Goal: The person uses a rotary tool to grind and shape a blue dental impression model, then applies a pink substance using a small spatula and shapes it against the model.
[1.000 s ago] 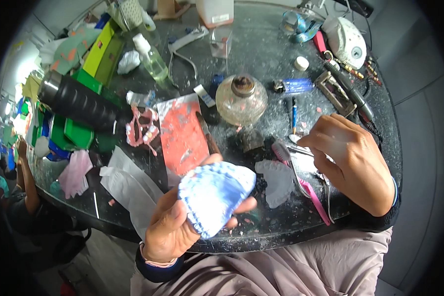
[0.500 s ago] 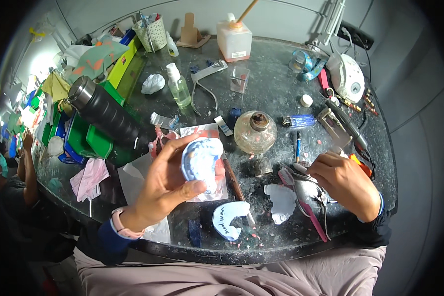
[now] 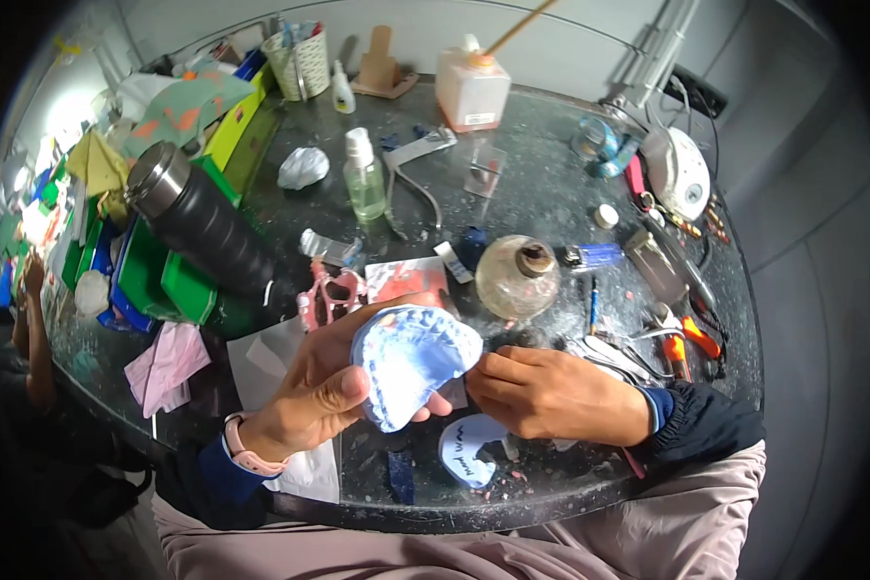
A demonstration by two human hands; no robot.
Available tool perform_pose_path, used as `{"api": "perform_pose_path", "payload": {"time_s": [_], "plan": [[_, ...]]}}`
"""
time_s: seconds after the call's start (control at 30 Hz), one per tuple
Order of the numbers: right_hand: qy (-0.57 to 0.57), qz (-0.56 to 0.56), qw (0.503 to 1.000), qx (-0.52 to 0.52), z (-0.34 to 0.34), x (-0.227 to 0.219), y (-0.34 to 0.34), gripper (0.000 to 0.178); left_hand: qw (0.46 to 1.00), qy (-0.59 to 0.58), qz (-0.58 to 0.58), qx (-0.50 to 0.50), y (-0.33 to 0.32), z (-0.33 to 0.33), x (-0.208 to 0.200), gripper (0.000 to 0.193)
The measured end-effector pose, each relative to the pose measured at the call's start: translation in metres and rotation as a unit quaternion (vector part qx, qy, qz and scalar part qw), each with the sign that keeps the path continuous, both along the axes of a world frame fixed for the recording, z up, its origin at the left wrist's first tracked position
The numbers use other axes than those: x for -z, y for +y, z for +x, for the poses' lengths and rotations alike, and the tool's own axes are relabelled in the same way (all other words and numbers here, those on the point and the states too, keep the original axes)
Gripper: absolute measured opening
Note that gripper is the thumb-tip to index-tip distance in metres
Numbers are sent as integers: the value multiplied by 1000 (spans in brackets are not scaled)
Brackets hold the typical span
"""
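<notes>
You are now holding the blue dental cast (image 3: 411, 362) up in your left hand (image 3: 309, 391), lifted off the worktop (image 3: 551, 193), while your right hand (image 3: 551, 394) has come across and is pinching its edge.

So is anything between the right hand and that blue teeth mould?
Nothing visible. The left hand holds the blue teeth mould above the table, and the right hand has its fingers right at the mould's edge.

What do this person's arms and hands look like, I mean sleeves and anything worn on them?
Both hands are bare, without gloves. The left hand has a pale pink wristband, like a watch strap, at the wrist, with a dark navy sleeve below it. The right hand comes out of a matching dark navy sleeve with a brighter blue cuff. No rings are visible.
</notes>
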State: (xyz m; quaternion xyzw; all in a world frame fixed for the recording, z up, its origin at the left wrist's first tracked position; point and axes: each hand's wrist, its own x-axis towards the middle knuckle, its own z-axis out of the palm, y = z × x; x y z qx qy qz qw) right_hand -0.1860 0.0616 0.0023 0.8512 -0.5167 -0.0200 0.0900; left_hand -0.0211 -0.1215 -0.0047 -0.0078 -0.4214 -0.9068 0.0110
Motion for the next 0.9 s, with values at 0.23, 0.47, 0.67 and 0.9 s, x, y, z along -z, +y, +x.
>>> {"api": "perform_pose_path", "payload": {"time_s": [0.23,0.47,0.67,0.9], "plan": [[-15,12,998,-59,-3,-1,-16,26,999,30,34,18,-8,9,-5,74],[8,-30,995,-99,-3,-2,-23,20,997,38,59,28,-10,10,-5,75],[-5,-74,990,-120,-6,0,-28,19,999,-48,-26,-3,-9,12,-11,97],[28,-76,990,-113,-10,-5,-29,33,992,-30,0,-119,-7,9,4,65]]}}
